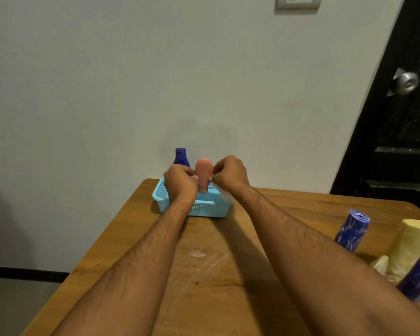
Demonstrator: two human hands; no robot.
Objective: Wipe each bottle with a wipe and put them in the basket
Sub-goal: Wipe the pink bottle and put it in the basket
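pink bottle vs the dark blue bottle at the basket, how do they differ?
The pink bottle is pale pink, while the dark blue bottle is deep blue. The pink one is gripped between the left hand and right hand over the light blue basket; the blue one stands untouched behind the left hand. The pink one's narrow end points down, the blue one's up. Both are tapered.

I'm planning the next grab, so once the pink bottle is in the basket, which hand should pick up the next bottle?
Right, probably. Both hands hold the pink bottle over the basket, but the remaining bottles, the blue bottle and yellow bottle, stand at the table's right edge, nearer the right hand than the left hand.
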